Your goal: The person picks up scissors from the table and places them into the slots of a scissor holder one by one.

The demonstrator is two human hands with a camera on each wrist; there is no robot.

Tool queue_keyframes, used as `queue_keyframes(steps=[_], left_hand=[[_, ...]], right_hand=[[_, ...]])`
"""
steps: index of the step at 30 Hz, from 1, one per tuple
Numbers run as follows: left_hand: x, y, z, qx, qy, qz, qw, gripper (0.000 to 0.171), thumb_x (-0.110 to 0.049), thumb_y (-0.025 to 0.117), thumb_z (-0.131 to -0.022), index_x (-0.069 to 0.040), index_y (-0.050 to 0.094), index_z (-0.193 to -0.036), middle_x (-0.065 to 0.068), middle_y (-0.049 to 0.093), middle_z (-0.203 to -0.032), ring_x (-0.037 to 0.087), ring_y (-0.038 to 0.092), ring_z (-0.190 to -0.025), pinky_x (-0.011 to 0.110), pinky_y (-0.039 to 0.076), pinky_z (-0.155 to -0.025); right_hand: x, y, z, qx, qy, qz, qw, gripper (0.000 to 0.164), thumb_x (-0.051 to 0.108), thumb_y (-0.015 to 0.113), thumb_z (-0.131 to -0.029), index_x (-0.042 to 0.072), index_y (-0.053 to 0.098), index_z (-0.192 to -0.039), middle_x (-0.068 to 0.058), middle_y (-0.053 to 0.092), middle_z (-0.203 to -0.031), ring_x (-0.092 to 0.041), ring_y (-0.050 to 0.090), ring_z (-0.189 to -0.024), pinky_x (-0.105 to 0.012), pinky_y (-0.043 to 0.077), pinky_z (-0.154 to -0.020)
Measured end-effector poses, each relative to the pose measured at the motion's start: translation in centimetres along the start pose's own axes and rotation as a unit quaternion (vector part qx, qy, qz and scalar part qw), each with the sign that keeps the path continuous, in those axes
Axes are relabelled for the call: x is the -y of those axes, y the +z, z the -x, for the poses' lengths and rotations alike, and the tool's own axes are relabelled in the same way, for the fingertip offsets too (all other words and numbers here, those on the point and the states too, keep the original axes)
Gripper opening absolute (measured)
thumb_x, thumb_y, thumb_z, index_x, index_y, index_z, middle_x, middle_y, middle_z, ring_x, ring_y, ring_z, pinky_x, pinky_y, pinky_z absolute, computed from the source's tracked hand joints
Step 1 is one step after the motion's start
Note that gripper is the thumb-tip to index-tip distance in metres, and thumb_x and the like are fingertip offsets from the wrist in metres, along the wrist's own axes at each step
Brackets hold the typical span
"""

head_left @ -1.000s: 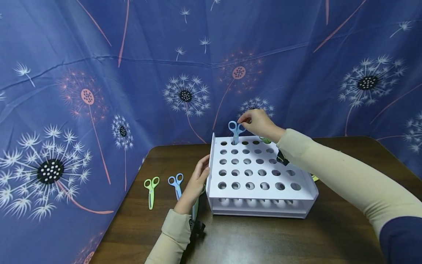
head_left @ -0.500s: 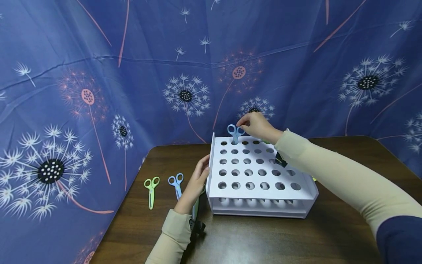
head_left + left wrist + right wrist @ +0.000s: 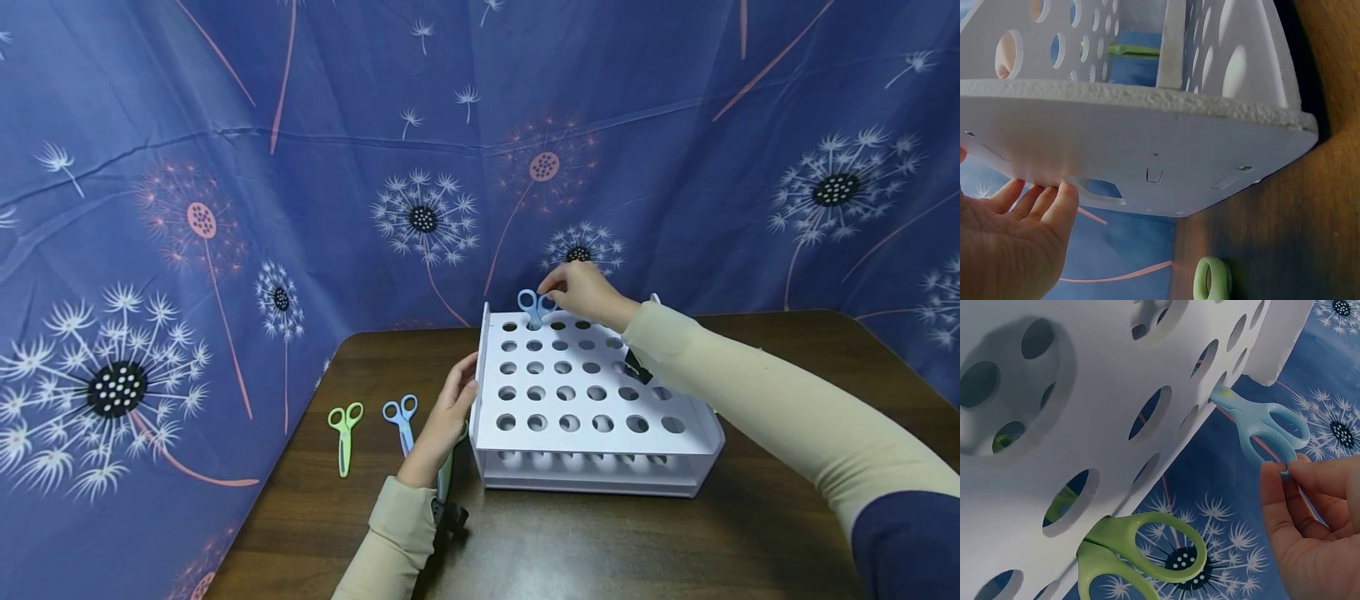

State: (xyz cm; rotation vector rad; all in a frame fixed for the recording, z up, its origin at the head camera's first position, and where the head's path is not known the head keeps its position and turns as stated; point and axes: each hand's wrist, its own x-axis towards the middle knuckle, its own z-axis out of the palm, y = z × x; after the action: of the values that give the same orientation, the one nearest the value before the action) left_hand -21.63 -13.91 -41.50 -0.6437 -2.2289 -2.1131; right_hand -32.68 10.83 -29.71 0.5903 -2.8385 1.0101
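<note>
My right hand (image 3: 588, 292) pinches one finger loop of the blue scissors (image 3: 1260, 422) between thumb and fingers. The scissors stand handles up, blades down in a back-row hole of the white rack (image 3: 517, 450), second from the left. In the right wrist view, green scissors (image 3: 1116, 534) sit in another hole of the same rack, their handles sticking out. My left hand (image 3: 450, 404) rests against the rack's left side panel (image 3: 1116, 150). Its fairly straight fingers touch the panel beside a cutout in the left wrist view.
Left of the rack, green scissors (image 3: 344, 439) and blue scissors (image 3: 401, 421) lie on the brown wooden table (image 3: 600, 550). Another green pair (image 3: 1212, 278) lies partly hidden by my left forearm. A blue dandelion-patterned cloth (image 3: 375, 100) hangs behind the table.
My right hand has moved down a little with the blue scissors, so their handles stand lower over the hole. The left hand and the rack have stayed in place.
</note>
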Motion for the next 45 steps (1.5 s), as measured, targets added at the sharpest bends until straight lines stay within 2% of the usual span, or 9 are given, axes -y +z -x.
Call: queue_keyframes(steps=[7, 16, 23, 34, 39, 45], left_hand=[[0.0, 0.0, 0.0, -0.001, 0.002, -0.007, 1.0000, 0.048, -0.015, 0.035, -0.105, -0.002, 0.024, -0.150, 0.023, 0.032, -0.151, 0.035, 0.030, -0.140, 0.044, 0.028, -0.113], [-0.1, 0.0, 0.1, -0.002, -0.005, -0.008, 1.0000, 0.048, -0.016, 0.036, -0.106, -0.004, 0.024, -0.151, 0.021, 0.031, -0.152, 0.035, 0.030, -0.141, 0.049, 0.025, -0.114], [-0.1, 0.0, 0.2, 0.000, -0.002, 0.001, 1.0000, 0.048, -0.015, 0.036, -0.105, -0.003, 0.024, -0.151, 0.022, 0.030, -0.152, 0.036, 0.029, -0.141, 0.051, 0.024, -0.114], [-0.1, -0.1, 0.1, 0.000, -0.008, 0.009, 0.9999, 0.048, -0.014, 0.035, -0.105, -0.003, 0.023, -0.151, 0.022, 0.031, -0.152, 0.035, 0.029, -0.141, 0.050, 0.024, -0.114], [-0.1, 0.0, 0.1, 0.000, -0.010, 0.009, 0.9999, 0.048, -0.014, 0.035, -0.105, -0.004, 0.024, -0.151, 0.020, 0.031, -0.152, 0.033, 0.029, -0.141, 0.049, 0.025, -0.114], [-0.2, 0.0, 0.2, 0.001, -0.004, 0.012, 0.9999, 0.048, -0.013, 0.035, -0.105, -0.003, 0.024, -0.151, 0.023, 0.031, -0.152, 0.036, 0.029, -0.140, 0.050, 0.024, -0.114]], right_hand=[[0.0, 0.2, 0.2, 0.005, -0.002, 0.009, 1.000, 0.020, 0.002, 0.058, -0.093, 0.003, 0.073, -0.105, -0.016, 0.068, -0.107, -0.023, 0.058, -0.081, -0.033, 0.044, -0.068], [0.0, 0.5, 0.2, 0.012, -0.005, 0.013, 1.000, 0.021, 0.000, 0.056, -0.092, 0.002, 0.073, -0.105, -0.018, 0.069, -0.108, -0.023, 0.059, -0.078, -0.033, 0.044, -0.066], [0.0, 0.8, 0.2, 0.015, -0.007, 0.012, 1.000, 0.020, 0.001, 0.057, -0.093, 0.002, 0.073, -0.105, -0.017, 0.070, -0.107, -0.025, 0.063, -0.088, -0.036, 0.049, -0.073], [0.1, 1.0, 0.3, 0.019, 0.001, 0.015, 1.000, 0.021, 0.002, 0.057, -0.093, 0.002, 0.073, -0.106, -0.017, 0.070, -0.108, -0.027, 0.064, -0.093, -0.039, 0.050, -0.078], [0.0, 1.2, 0.2, 0.018, 0.005, 0.016, 1.000, 0.021, 0.002, 0.057, -0.093, 0.003, 0.073, -0.106, -0.017, 0.070, -0.107, -0.026, 0.063, -0.091, -0.037, 0.050, -0.076], [-0.1, 1.4, 0.2, 0.017, 0.008, 0.020, 1.000, 0.022, 0.003, 0.056, -0.092, 0.004, 0.074, -0.104, -0.015, 0.071, -0.103, -0.023, 0.061, -0.081, -0.032, 0.047, -0.068]])
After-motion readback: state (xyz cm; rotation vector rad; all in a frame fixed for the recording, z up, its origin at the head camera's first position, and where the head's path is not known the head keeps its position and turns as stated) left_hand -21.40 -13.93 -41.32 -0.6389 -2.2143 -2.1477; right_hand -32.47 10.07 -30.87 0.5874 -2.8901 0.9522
